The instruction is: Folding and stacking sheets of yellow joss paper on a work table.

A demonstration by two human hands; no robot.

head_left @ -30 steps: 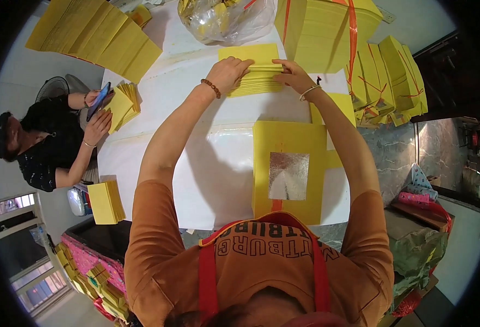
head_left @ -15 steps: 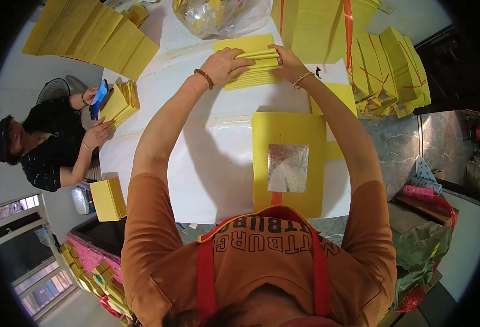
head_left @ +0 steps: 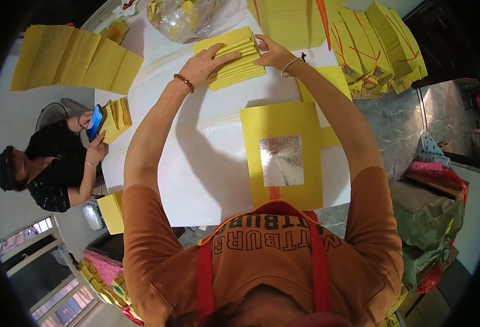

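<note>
Resting spread on already layered yellow papers, the left hand grips nothing visible, the half-open, seemingly empty right hand hovers alongside, and a silver-patched sheet lies unlayered.

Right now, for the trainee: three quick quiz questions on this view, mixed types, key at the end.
1. True or false: the person's left hand is gripping the clear plastic bag.
2. Which lies nearest the person's chest?
A) clear plastic bag
B) silver-patched yellow paper
C) red-tied yellow bundles
3. What device does the co-worker hold?

Key:
1. False; it is on the folded yellow stack.
2. B
3. A phone.
</note>
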